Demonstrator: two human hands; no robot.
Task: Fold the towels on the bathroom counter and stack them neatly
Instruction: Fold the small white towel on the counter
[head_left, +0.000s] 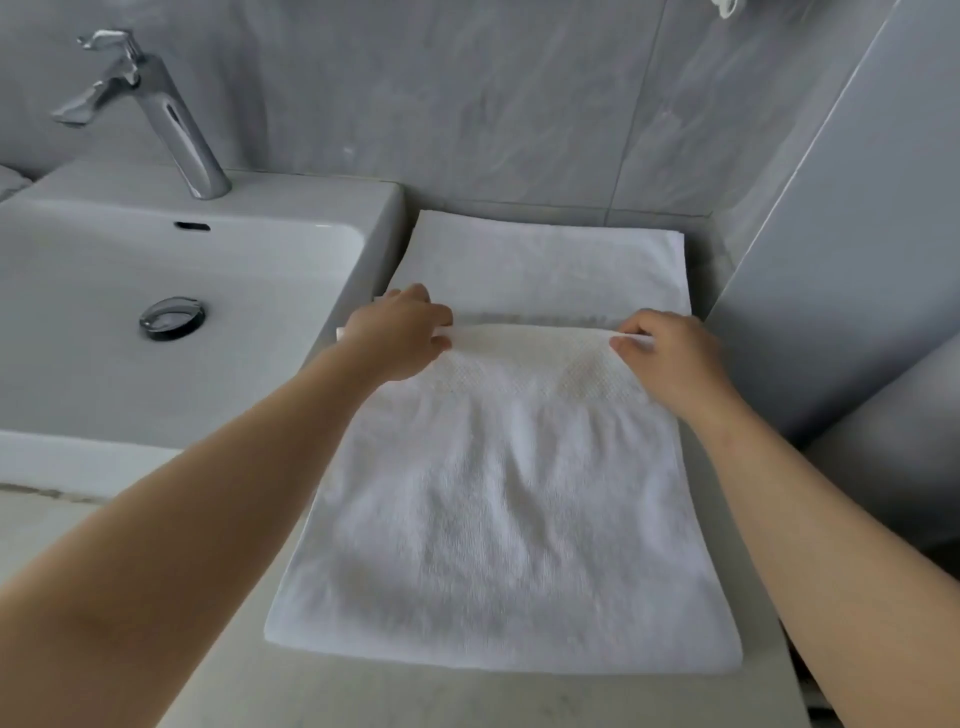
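Your left hand (400, 332) and right hand (670, 353) each pinch a far corner of the white towel's (498, 519) upper layer, left hand on the left corner, right hand on the right, fingers curled over the edge. The edge between them is stretched fairly straight and lifted slightly, casting a shadow on the cloth beyond it.

The towel lies on the table (363, 696) just to the right of the sink (311, 192). Its near edge is a rounded fold close to the table's near side. Beyond your hands a flat stretch of white towelling (545, 265) reaches almost to the grey tiled wall (467, 104); I cannot tell whether it is the same towel's lower layer or a second one.

In the sink, the round drain (172, 318) sits left of your left hand, and the chrome faucet (171, 119) stands on the far rim.
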